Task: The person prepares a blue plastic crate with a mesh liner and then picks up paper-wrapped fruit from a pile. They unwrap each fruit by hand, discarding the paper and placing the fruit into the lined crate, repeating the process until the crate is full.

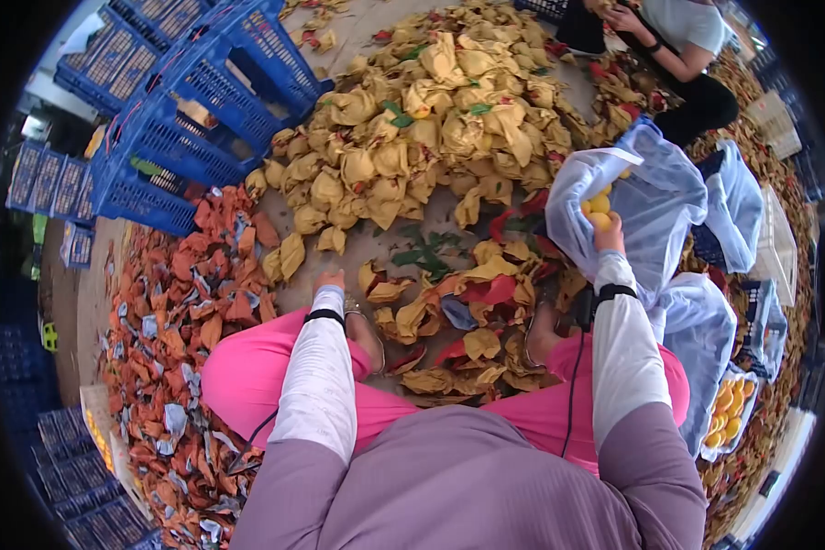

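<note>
My right hand (609, 238) is closed around a round yellow-orange fruit (600, 221) at the near left side of a crate lined with clear plastic (662, 188). A few more yellow fruits (598, 201) lie just beyond it inside the liner. My left hand (331, 278) is low over the floor with its fingers stretched out and nothing seen in them. It is nearest to the loose yellow-brown paper bags (291, 256). Ahead of me rises a large heap of wrapped fruit in yellow-brown paper bags (390, 156), with some green leaves among them.
Blue plastic crates (179, 137) stand at the left. Orange-brown torn wrappers (188, 321) cover the floor on that side. At the right are more plastic-lined crates (697, 316) and one holding yellow fruit (729, 412). Another person (683, 46) sits at the top right.
</note>
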Demonstrator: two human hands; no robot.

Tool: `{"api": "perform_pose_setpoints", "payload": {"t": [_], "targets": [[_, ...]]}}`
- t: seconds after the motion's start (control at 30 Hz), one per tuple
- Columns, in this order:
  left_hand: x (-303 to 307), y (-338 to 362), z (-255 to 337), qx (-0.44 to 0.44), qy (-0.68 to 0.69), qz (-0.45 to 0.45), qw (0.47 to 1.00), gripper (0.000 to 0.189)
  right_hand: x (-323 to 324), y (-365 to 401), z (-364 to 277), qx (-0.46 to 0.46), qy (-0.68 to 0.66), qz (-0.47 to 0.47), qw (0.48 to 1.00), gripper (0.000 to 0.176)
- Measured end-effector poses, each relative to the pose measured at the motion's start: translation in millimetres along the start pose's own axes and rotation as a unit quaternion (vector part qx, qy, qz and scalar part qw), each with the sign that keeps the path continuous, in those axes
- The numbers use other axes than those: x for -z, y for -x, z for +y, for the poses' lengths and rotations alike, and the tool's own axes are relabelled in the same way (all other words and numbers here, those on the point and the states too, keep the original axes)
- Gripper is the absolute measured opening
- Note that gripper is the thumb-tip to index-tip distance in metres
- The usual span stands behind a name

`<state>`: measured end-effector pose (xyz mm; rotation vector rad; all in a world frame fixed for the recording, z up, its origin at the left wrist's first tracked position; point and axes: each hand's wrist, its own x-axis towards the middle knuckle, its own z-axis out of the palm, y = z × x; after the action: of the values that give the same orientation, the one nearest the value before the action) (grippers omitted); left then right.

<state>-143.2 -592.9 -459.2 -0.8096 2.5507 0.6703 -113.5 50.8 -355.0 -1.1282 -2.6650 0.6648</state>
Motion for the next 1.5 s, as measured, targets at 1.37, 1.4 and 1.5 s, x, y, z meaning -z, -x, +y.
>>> {"api": "perform_pose_setpoints", "payload": {"t": [1.37,1.4,1.5], "targets": [[147,273,215,-0.284,0.520,-0.205,0.779,0.031,76,254,-251,-0.069,-0.672,-0.480,0.560,0.036],[147,274,218,-0.395,0.431,-0.134,0.800,0.034,80,256,-252,-0.041,-0.685,-0.447,0.574,0.035],[151,293,220,-0.500,0.334,-0.112,0.791,0.044,80,263,-257,0.063,-0.691,-0.377,0.614,0.027]]}}
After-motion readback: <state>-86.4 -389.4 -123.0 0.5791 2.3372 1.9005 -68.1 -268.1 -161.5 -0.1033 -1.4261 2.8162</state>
